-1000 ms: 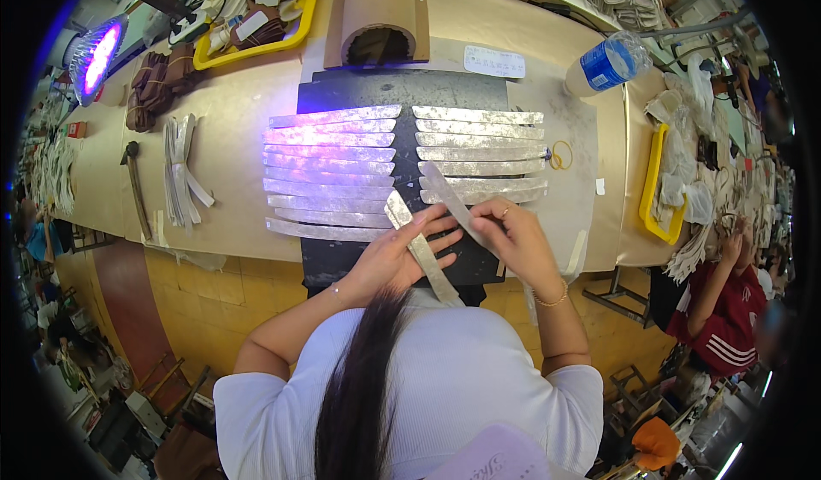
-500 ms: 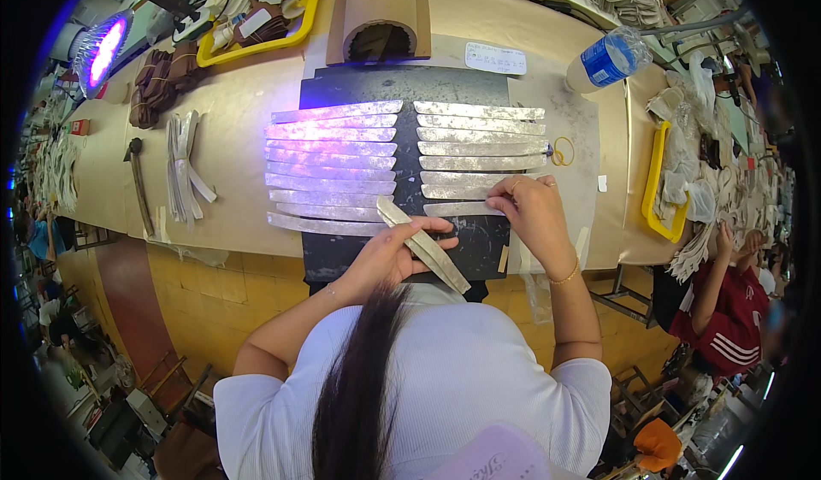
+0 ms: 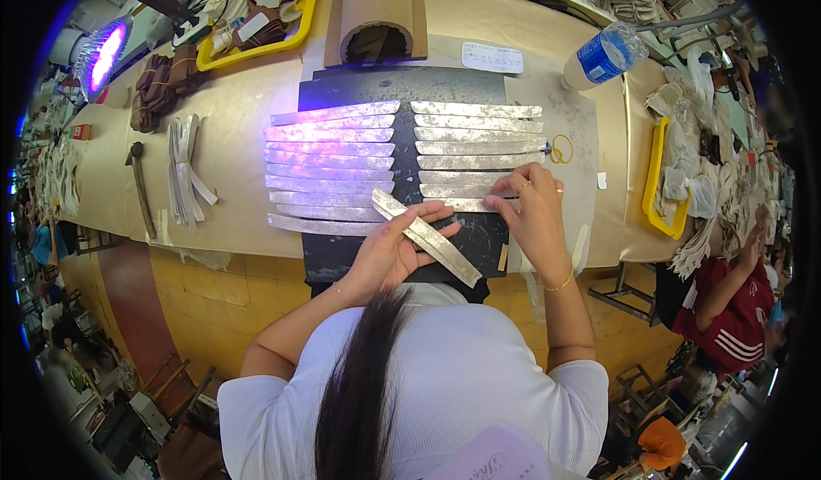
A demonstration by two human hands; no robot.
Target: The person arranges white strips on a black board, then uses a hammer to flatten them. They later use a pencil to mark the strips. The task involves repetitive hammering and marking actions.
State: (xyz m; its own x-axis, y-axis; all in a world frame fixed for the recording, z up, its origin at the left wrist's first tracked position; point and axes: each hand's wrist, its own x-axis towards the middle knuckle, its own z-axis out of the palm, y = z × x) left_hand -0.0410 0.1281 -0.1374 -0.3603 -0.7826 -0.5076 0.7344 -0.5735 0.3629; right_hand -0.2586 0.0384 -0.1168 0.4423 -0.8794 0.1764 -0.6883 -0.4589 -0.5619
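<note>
A black mat (image 3: 445, 82) lies on the tan table and carries two columns of silver strips (image 3: 329, 159). My left hand (image 3: 389, 249) holds a stack of silver strips (image 3: 428, 239) that slants down to the right over the mat's front edge. My right hand (image 3: 534, 219) lies flat with its fingers spread on the lowest strip of the right column (image 3: 466, 204), pressing it onto the mat.
A cardboard tube (image 3: 376, 10) stands behind the mat. A plastic water bottle (image 3: 603, 53) lies at the back right, a yellow tray (image 3: 256, 18) at the back left. White strips (image 3: 184, 176) and a hammer (image 3: 141, 194) lie left. Another person in red (image 3: 727, 309) sits right.
My right hand has moved from the stack out to the right column and set a strip down there. My left hand keeps the stack, now lower and more tilted.
</note>
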